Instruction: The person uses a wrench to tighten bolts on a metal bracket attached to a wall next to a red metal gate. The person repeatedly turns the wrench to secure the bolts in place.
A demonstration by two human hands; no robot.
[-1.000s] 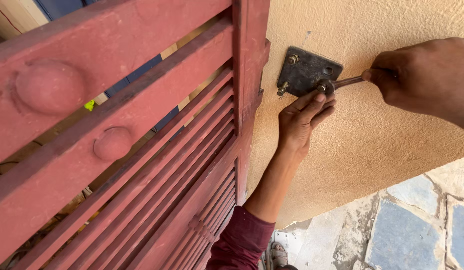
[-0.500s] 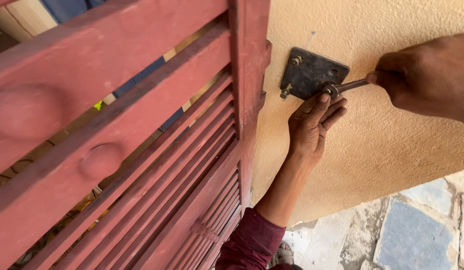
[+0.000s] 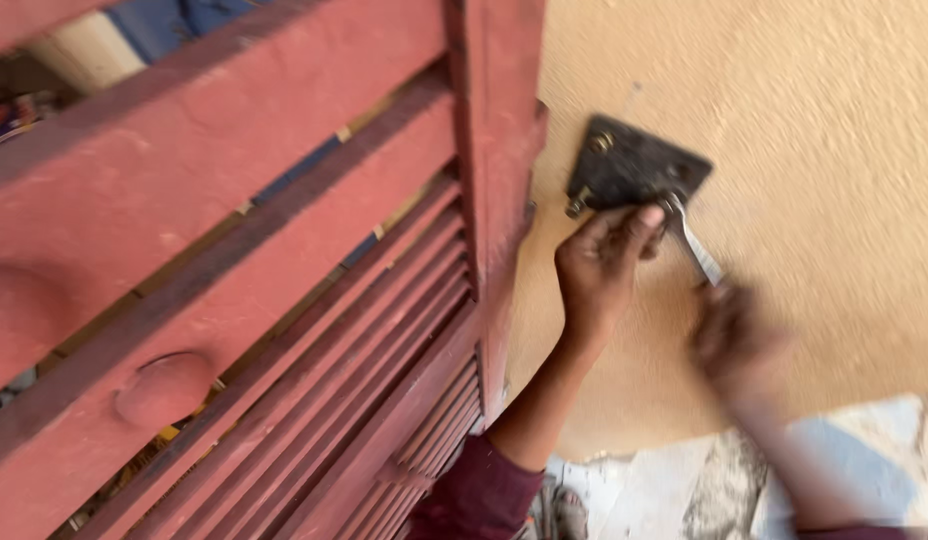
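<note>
The dark metal plate (image 3: 639,165) sits flat against the tan rendered wall (image 3: 784,120), just beside the upright post of the red slatted gate (image 3: 284,300). The left hand (image 3: 599,265) rests just below the plate, its fingers open and pressed to the plate's lower edge, clamped on nothing. A wrench (image 3: 694,245) has its head at the plate's lower right corner, on a bolt there as far as can be seen, and its handle runs down and away from the plate. The right hand (image 3: 734,335) is at the handle's low end, heavily blurred; whether it is closed round the handle cannot be told.

Risk, as judged: the wrench head may slip off the bolt under load, since the left fingertips lie just beside it and could be struck or pinched. A rounded bolt head is also possible.
</note>
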